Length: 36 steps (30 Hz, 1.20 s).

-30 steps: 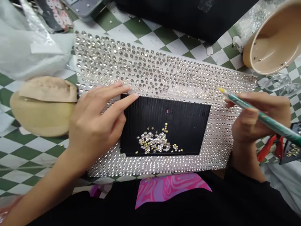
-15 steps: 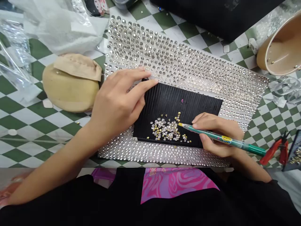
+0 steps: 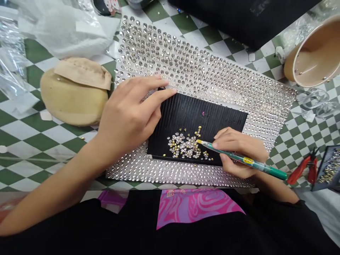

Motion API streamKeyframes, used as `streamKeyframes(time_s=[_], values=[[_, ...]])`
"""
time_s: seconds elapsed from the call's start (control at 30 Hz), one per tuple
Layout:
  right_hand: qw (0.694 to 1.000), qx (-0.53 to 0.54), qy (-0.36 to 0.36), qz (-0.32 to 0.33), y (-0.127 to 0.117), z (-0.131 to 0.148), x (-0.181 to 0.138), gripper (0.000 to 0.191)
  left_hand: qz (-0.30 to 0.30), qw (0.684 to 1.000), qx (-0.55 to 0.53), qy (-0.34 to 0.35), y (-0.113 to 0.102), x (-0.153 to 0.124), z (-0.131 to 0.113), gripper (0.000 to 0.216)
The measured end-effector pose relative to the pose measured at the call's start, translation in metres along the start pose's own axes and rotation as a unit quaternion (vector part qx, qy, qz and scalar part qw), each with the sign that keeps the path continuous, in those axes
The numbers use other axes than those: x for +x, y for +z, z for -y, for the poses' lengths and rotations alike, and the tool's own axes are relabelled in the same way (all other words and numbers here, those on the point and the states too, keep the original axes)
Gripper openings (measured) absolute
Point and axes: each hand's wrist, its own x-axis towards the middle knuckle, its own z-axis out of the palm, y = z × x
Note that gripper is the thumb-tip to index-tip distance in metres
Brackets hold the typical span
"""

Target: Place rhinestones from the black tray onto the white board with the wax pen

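In my right hand I hold a green pencil with a clear barrel section and a yellow tip. Its tip meets the right side of a loose pile of rhinestones, some face up and clear, others showing gold backs. The pile lies on a black ridged tray. My left hand lies over the tray's left end, fingers stretched out, a fingertip at its upper left corner. Beneath the tray is a white sheet covered in rows of silver rhinestones.
A yellowish rounded pad with beige cloth lies left. Plastic bags are at upper left, a black box at the top. A tan cup lies at right, above red pliers and a dark tray of stones.
The whole view has shifted slightly, so things sit a little further left. Both hands keep their places at the tray, and the pencil tip stays at the rhinestone pile.
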Motion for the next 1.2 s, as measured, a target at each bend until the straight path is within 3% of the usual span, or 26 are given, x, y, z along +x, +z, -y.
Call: streamKeyframes(time_s=[0.13,0.3,0.57,0.83,1.2], values=[[0.999,0.002,0.001,-0.033,-0.013,-0.005,-0.002,0.032,-0.001,1.000,0.002,-0.001,0.000,0.000,0.001,0.042],[0.987,0.001,0.001,-0.159,-0.024,-0.013,-0.007,0.036,-0.002,1.000,-0.001,-0.004,0.000,-0.001,0.002,0.046],[0.999,0.021,0.042,0.003,-0.008,-0.001,-0.004,0.033,0.006,1.000,-0.011,-0.010,-0.001,-0.002,0.001,0.053],[1.000,0.007,0.023,-0.012,-0.005,-0.004,-0.005,0.027,0.001,1.000,0.004,0.001,-0.002,-0.002,0.001,0.045],[0.999,-0.036,0.008,0.036,-0.007,-0.002,0.001,0.030,-0.007,1.000,0.015,0.001,0.000,-0.001,-0.001,0.043]])
